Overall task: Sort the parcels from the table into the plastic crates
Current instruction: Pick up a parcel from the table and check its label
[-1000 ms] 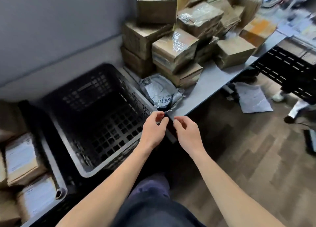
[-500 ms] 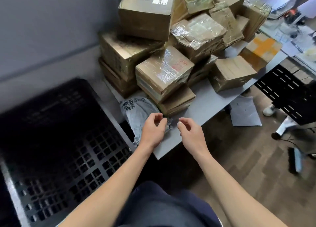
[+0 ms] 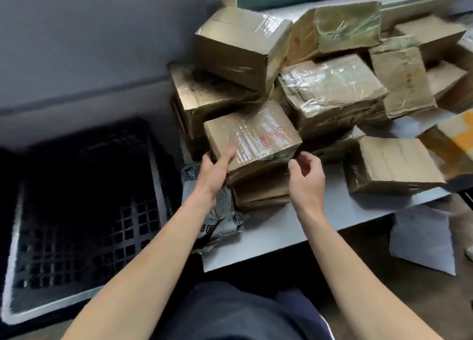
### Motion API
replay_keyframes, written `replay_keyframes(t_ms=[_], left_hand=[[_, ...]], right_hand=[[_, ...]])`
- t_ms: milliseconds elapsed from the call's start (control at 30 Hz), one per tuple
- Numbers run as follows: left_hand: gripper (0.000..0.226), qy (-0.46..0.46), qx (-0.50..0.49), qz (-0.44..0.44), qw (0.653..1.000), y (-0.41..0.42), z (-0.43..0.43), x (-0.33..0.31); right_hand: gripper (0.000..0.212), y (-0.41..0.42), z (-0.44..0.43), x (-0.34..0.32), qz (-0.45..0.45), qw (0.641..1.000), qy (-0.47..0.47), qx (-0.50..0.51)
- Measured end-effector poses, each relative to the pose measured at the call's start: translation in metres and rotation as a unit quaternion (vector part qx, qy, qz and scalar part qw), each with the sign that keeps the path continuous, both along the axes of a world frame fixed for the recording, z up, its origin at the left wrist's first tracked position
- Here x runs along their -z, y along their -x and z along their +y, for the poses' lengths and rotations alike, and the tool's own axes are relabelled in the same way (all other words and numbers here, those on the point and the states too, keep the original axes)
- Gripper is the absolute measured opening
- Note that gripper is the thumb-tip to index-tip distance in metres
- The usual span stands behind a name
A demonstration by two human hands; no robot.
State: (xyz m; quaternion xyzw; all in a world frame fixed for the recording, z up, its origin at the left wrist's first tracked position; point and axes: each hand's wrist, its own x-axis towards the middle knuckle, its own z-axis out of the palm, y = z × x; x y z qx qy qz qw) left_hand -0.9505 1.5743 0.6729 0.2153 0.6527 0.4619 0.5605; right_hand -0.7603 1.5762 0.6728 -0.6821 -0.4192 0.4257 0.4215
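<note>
A cardboard parcel wrapped in clear tape (image 3: 252, 137) lies tilted at the front of the pile, on top of a flatter box (image 3: 261, 191). My left hand (image 3: 215, 170) touches its left front corner, thumb on the side and forefinger straight along the front face. My right hand (image 3: 304, 176) hovers by its lower right corner with fingers loosely curled and holds nothing. A grey plastic mailer (image 3: 220, 219) with a QR label lies under my left forearm at the table's corner. The black plastic crate (image 3: 84, 211) stands on the floor to the left.
Several more cardboard boxes (image 3: 240, 47) are stacked behind and to the right on the grey table (image 3: 281, 234). One box (image 3: 391, 165) lies apart on the right. A grey mailer (image 3: 422, 240) is on the floor by the table. A grey wall runs behind the crate.
Both hands rose from the table's near edge to the taped parcel. The left hand now touches it. The view swung right and closer, and the crate slid to the left edge.
</note>
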Motion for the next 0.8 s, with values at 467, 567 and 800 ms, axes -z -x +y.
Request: replay_keyframes(t_ms=[467,567,800], left_hand=[[0.031,0.018,-0.161,0.019,0.987,-0.051,-0.05,-0.007],[0.06,-0.002,-0.188,0.019,0.982,-0.048,-0.04,-0.014],[0.05,-0.051,-0.176,0.288,0.94,-0.037,0.006,-0.056]], right_hand=[[0.057,-0.044,0.049,-0.012,0.04,0.982,0.022,-0.184],[0.051,-0.044,0.054,-0.014,0.055,0.969,0.006,-0.241],[0.023,-0.036,0.05,-0.03,-0.052,0.966,-0.21,-0.143]])
